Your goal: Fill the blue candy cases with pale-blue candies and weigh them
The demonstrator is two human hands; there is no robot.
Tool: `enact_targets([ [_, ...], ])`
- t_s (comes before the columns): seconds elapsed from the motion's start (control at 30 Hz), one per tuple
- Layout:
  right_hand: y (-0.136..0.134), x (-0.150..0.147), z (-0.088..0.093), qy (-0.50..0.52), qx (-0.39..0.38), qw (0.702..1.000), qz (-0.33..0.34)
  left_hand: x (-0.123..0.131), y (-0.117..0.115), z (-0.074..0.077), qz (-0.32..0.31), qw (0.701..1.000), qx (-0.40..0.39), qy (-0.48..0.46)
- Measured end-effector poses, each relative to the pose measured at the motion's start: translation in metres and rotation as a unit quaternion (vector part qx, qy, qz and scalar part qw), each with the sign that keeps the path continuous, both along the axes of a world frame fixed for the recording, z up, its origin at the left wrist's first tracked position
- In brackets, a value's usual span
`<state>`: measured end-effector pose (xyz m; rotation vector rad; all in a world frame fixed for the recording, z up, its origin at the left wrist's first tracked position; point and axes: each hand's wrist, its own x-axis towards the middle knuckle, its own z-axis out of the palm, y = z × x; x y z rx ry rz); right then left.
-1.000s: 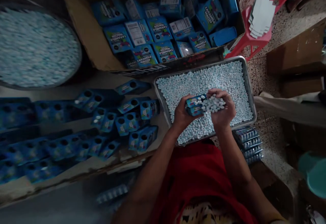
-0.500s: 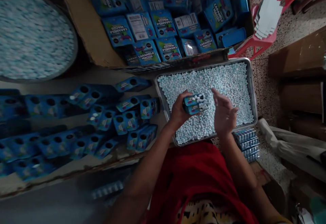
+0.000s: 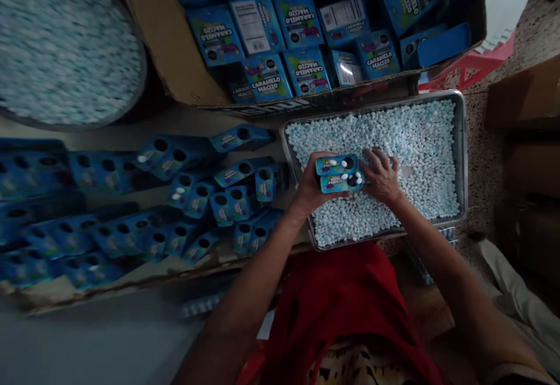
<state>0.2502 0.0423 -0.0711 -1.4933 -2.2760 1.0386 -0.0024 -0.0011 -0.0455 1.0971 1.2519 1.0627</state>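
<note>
My left hand point(image 3: 308, 185) is wrapped round two small blue candy boxes point(image 3: 336, 164), side by side, with their round-holed ends facing up. A few white candies lie on those ends and around the dark holes. Just right of the boxes, my right hand point(image 3: 381, 176) is palm down with fingers spread, resting on the candies. Its fingertips are close to the boxes; whether they touch them I cannot tell. Both hands are over a metal tray point(image 3: 462, 157) filled with small white and pale blue candies point(image 3: 420, 131).
Left of the tray, several rows of blue boxes point(image 3: 199, 198) with round holes stand on the table. Behind is a cardboard carton point(image 3: 149, 29) packed with more boxes. A large round tub point(image 3: 140, 76) of candies is at the far left. Papers point(image 3: 507, 0) lie on a red stool point(image 3: 494, 61).
My right hand has come down from above the tray onto the candies beside the boxes. Fewer candies lie on the box tops. The view has shifted slightly.
</note>
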Motion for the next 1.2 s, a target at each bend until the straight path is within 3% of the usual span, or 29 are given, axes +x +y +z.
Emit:
enact_targets([
  [0.1,0.032,-0.002,-0.001,0.091,-0.039,0.992,-0.079,-0.014,-0.017,0.000,-0.019,1.000,-0.007,-0.007],
  [0.17,0.041,-0.010,0.005,0.164,-0.055,0.965,-0.198,-0.020,-0.026,0.004,0.000,1.000,0.006,-0.017],
  [0.2,0.042,-0.016,0.011,0.209,-0.068,0.937,-0.273,-0.022,-0.029,0.007,0.015,1.000,0.016,-0.019],
  [0.3,0.034,-0.029,0.040,0.380,-0.192,0.790,-0.441,-0.023,-0.032,0.018,0.039,0.998,0.039,-0.020],
  [0.4,0.020,-0.031,0.081,0.526,-0.333,0.633,-0.460,-0.019,-0.034,0.028,0.054,0.998,0.017,-0.033],
  [0.47,0.012,-0.032,0.111,0.575,-0.350,0.589,-0.447,-0.013,-0.035,0.028,0.067,0.995,-0.013,-0.070],
  [0.53,0.005,-0.039,0.137,0.594,-0.330,0.593,-0.431,-0.006,-0.036,0.022,0.068,0.990,-0.037,-0.119],
  [0.67,-0.008,-0.067,0.169,0.575,-0.265,0.666,-0.394,0.012,-0.034,0.006,0.038,0.995,-0.027,-0.089],
  [0.8,-0.021,-0.088,0.165,0.537,-0.170,0.756,-0.334,0.020,-0.035,0.003,0.052,0.998,-0.022,-0.025],
  [0.87,-0.025,-0.092,0.155,0.528,-0.135,0.781,-0.305,0.019,-0.039,0.007,0.059,0.998,-0.015,0.015],
  [0.97,-0.020,-0.096,0.137,0.503,-0.114,0.775,-0.365,0.013,-0.043,0.015,0.056,0.996,-0.006,0.064],
  [1.03,-0.011,-0.100,0.127,0.487,-0.136,0.741,-0.443,0.008,-0.045,0.019,0.049,0.995,-0.022,0.083],
  [1.1,-0.001,-0.106,0.121,0.486,-0.171,0.712,-0.476,0.002,-0.046,0.020,0.016,0.993,-0.060,0.098],
  [1.13,0.001,-0.109,0.120,0.489,-0.181,0.713,-0.469,0.000,-0.046,0.021,-0.007,0.991,-0.081,0.105],
  [1.2,0.002,-0.114,0.121,0.489,-0.169,0.741,-0.428,-0.004,-0.045,0.020,-0.044,0.986,-0.117,0.114],
])
